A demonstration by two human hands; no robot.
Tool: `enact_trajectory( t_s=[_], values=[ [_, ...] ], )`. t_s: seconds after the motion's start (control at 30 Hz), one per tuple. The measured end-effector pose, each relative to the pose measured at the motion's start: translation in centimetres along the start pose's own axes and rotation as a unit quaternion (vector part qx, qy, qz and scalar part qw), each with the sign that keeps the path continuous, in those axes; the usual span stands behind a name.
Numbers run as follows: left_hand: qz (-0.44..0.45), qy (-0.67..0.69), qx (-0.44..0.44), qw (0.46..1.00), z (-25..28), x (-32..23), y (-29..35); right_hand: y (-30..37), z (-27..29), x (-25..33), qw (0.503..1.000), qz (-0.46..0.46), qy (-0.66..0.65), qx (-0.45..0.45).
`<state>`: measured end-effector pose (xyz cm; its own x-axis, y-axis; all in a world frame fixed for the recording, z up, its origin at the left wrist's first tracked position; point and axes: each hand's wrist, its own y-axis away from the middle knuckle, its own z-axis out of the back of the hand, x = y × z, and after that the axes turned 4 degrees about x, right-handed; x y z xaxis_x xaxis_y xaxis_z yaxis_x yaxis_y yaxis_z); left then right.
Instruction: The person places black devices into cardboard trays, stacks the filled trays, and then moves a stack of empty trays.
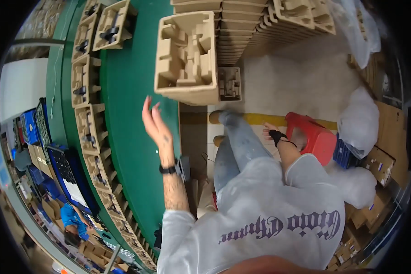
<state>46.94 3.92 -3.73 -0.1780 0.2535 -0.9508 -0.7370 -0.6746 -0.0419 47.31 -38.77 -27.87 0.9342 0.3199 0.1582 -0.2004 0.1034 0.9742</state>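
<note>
My left hand [155,121], with a dark band on its wrist, is raised over the edge of the green tabletop [132,114]. Its fingers are stretched out and hold nothing. Just beyond the fingertips stands a tan moulded-pulp tray [194,94], its shaped hollows facing up and no part seen in them. From the pictures I cannot tell whether the fingertips touch it. My right hand [275,132], in a black strap or partial glove, hangs low at my side beside a red plastic stool [311,137]. Its fingers are apart and nothing is in them.
Along the table's left side runs a row of pulp trays [87,128] holding dark parts. Tall nested tray stacks [235,32] stand ahead, with a smaller tray [229,84] lower down. Plastic-wrapped bundles [358,123] and cartons lie at right. Another person [73,217] in blue is at lower left.
</note>
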Motion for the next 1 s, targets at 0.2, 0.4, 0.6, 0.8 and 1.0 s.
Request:
enact_trajectory(
  t_s=[0.2,0.4,0.6,0.8,1.0],
  values=[
    [-0.028,-0.534,0.114,0.838,3.1,8.6,10.0,-14.5,-8.7,5.0,0.957,-0.062,-0.265,0.102],
    [0.056,-0.590,0.146,0.792,2.4,7.5,11.8,-21.1,-17.0,7.1,0.839,0.029,-0.473,0.267],
    [0.105,-0.463,0.167,0.864,1.1,4.8,10.4,-23.2,-14.4,2.7,0.870,0.044,-0.472,0.135],
    [0.010,-0.589,0.144,0.795,4.3,10.4,11.6,-18.0,-1.3,-0.9,0.886,0.069,-0.414,0.197],
    [-0.015,-0.580,0.109,0.807,3.4,9.2,10.9,-5.2,8.0,-1.6,0.893,0.141,-0.394,0.165]
  ],
)
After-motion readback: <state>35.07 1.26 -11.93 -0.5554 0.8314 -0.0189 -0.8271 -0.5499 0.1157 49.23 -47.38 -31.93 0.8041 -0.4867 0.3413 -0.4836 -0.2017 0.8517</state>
